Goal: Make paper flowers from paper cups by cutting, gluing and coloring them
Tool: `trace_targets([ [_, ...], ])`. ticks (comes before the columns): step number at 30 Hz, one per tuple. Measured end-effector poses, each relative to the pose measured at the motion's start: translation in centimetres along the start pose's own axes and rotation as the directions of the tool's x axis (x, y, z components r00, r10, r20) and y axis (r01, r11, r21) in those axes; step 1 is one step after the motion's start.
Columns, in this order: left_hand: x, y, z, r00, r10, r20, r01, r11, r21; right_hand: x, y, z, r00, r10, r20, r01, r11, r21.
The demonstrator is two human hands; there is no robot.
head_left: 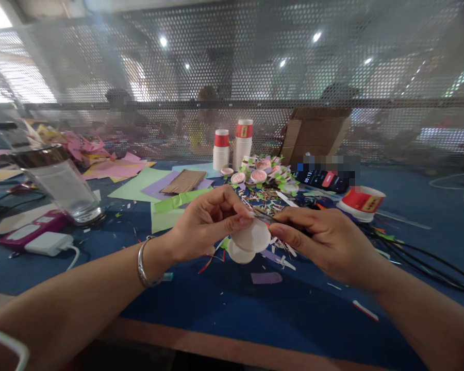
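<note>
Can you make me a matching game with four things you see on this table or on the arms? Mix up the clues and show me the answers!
Things
1. White circles
2. Bracelet
3. Power strip
4. Taller cup stack

Clues
A. Purple and white, next to the clear bottle
B. Stands near the metal mesh, with a red band near its top
C. Between the left hand and the right hand
D. Silver, worn around the left wrist

Right pairs: 1-C, 2-D, 3-A, 4-B
</note>
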State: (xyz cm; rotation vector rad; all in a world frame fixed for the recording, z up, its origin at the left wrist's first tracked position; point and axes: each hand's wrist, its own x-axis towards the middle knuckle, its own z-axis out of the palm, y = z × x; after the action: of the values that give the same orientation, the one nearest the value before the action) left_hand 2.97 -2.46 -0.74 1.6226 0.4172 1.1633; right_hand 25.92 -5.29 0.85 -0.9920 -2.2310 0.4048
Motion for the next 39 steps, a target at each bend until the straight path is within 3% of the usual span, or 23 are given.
trace_targets([
  [16, -0.4, 0.0, 0.5, 0.991, 0.126, -0.051, -0.118, 0.985, 0.128, -0.1, -0.3, -0.2, 0.996, -0.085, -0.008, 0.084, 0.992, -0.098],
  [22, -0.7, 0.1, 0.8, 0.986, 0.154, -0.068, -0.136, 0.968, 0.213, 0.0, -0.3, -0.1, 1.000, -0.028, -0.014, 0.027, 0.998, -0.056],
  [25, -0.6, 0.2, 0.7, 0.986, 0.110, -0.128, -0.079, 0.972, 0.223, 0.1, 0.0, 0.0, 0.999, 0.039, -0.031, -0.040, 0.998, -0.047],
  [29, -0.1, 0.0, 0.2, 0.982, -0.036, -0.184, 0.055, 0.993, 0.100, 0.3, 0.5, 0.0, 0.985, 0.163, -0.060, -0.165, 0.986, -0.031],
  [33, 0.2, -0.3, -0.3, 0.967, -0.147, -0.207, 0.159, 0.987, 0.040, 0.4, 0.9, 0.3, 0.976, 0.210, -0.063, -0.211, 0.977, -0.012],
  [39, 0.1, -0.5, -0.2, 0.959, -0.135, -0.249, 0.167, 0.980, 0.112, 0.6, 0.9, 0.5, 0.972, 0.235, -0.027, -0.235, 0.972, 0.009],
])
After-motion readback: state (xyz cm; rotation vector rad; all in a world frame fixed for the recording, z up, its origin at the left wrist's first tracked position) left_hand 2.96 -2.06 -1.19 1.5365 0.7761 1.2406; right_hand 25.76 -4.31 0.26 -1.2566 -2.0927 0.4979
